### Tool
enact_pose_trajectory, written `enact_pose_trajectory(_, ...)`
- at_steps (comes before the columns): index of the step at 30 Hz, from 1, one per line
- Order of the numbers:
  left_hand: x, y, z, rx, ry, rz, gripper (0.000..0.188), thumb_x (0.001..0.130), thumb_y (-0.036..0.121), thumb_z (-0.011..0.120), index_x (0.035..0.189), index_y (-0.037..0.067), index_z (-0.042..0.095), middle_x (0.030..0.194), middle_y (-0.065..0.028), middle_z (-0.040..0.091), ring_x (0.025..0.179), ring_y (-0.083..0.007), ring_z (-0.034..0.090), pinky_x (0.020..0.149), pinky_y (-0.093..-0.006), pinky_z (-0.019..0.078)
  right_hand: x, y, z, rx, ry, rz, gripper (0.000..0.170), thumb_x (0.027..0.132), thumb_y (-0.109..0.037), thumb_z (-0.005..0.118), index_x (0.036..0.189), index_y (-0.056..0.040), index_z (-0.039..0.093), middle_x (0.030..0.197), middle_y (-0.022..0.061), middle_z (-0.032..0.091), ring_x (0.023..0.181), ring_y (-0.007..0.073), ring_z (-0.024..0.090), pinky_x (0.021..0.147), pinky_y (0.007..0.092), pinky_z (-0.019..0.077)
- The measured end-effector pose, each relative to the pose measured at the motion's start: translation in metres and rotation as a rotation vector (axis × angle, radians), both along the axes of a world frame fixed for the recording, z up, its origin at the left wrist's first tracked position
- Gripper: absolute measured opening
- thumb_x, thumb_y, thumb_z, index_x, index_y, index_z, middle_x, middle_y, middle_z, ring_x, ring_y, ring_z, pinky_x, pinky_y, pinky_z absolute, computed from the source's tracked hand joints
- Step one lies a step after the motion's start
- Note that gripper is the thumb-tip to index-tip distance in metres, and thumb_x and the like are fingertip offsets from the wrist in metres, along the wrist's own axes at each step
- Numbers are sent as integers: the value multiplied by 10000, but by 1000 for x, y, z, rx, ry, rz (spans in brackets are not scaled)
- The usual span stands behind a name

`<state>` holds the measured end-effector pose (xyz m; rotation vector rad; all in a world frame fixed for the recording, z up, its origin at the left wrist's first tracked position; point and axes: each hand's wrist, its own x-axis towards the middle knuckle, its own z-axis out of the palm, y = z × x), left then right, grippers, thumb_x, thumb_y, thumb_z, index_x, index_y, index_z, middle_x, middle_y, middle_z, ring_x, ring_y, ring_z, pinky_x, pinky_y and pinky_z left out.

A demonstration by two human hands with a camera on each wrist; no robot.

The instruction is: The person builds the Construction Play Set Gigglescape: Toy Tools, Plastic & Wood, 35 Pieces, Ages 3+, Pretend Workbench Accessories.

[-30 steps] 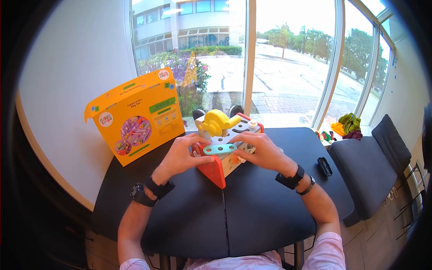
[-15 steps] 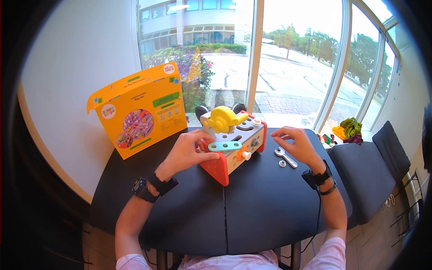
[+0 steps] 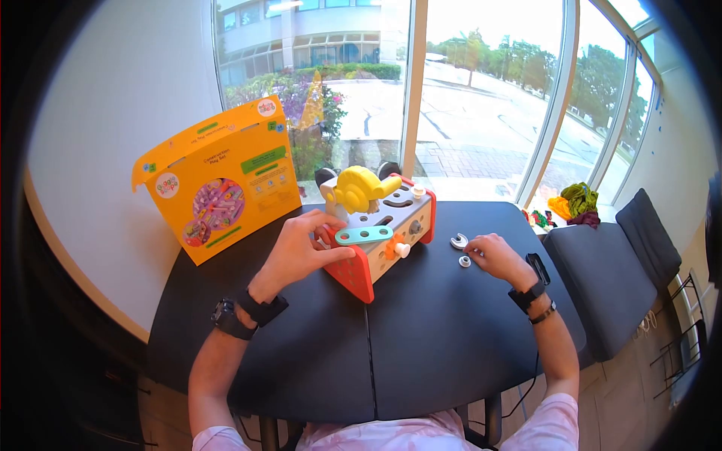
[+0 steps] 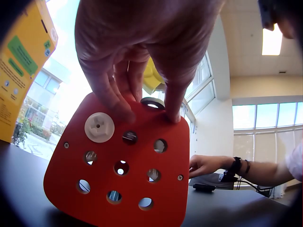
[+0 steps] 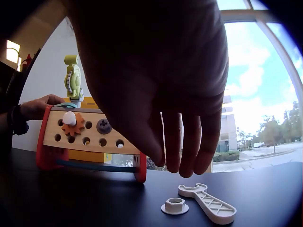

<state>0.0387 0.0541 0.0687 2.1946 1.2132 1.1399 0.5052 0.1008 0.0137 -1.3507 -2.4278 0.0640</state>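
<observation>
A toy workbench (image 3: 353,276) with red end panels stands on the black table. My left hand (image 3: 295,249) is at its near left corner, thumb and fingers on either side of one end of a teal strip with holes (image 3: 374,234). The strip lies across the bench top. My right hand (image 3: 500,259) hovers over a white toy wrench (image 5: 215,205), fingers loosely bent and holding nothing. Next to the wrench sits a white hex nut (image 5: 174,206). An orange gear (image 5: 77,129) with a white bolt and a grey screw (image 5: 103,126) are on the bench's side.
A yellow toy piece (image 3: 358,189) rises from the bench top. Back left, an orange cardboard box (image 3: 248,177) stands on the table. A small black object (image 3: 538,268) lies by the right wrist. Beyond the table's right edge is a dark cushioned seat (image 3: 594,278); windows line the back.
My right hand has left the teal strip and moved right, then down over the wrench and nut. My left hand stays at the strip's left end.
</observation>
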Motion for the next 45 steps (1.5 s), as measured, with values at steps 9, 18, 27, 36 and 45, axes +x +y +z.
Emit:
enact_pose_trajectory(9, -2, -3, -1, 2, -108, 2, 471, 882, 255, 983, 1254, 12, 827, 1070, -56, 752, 861, -99, 712, 821, -288, 653, 4, -3, -15, -29, -104, -32, 153, 978, -78, 700, 1072, -41, 815, 1060, 163, 810, 1070, 399, 754, 965, 498, 602)
enact_pose_trajectory(18, -16, -13, 5, 58, 2, 90, 514, 839, 258, 1010, 1255, 57, 785, 1214, -33, 722, 1053, -124, 687, 800, -287, 636, 5, -2, -17, -59, -55, -22, 117, 985, -103, 747, 1085, -49, 778, 1064, 151, 807, 1067, 384, 758, 953, 486, 596)
enact_pose_trajectory(27, -9, -10, -2, 108, -4, 81, 413, 892, 292, 959, 1200, 56, 819, 1099, -38, 705, 966, -135, 692, 759, -288, 611, 5, 1, -20, -47, -28, -18, 135, 987, -122, 759, 1090, -37, 772, 1069, 157, 806, 1067, 383, 759, 956, 484, 596)
enact_pose_trajectory(36, 6, -4, -9, 152, -20, 50, 353, 923, 262, 926, 1163, 14, 852, 1006, -51, 695, 857, -126, 693, 743, -281, 584, -34, -20, 15, 13, 112, 112, 141, 998, -112, 769, 1096, -13, 756, 1092, 166, 792, 1047, 372, 774, 937, 453, 613)
enact_pose_trajectory(45, 6, -6, -8, 97, -41, 63, 396, 900, 308, 949, 1159, 26, 845, 1016, -58, 704, 889, -162, 713, 808, -313, 594, -64, -29, 32, 33, 147, 174, 162, 1007, -120, 771, 1134, -20, 774, 1088, 163, 788, 1028, 359, 777, 923, 445, 619)
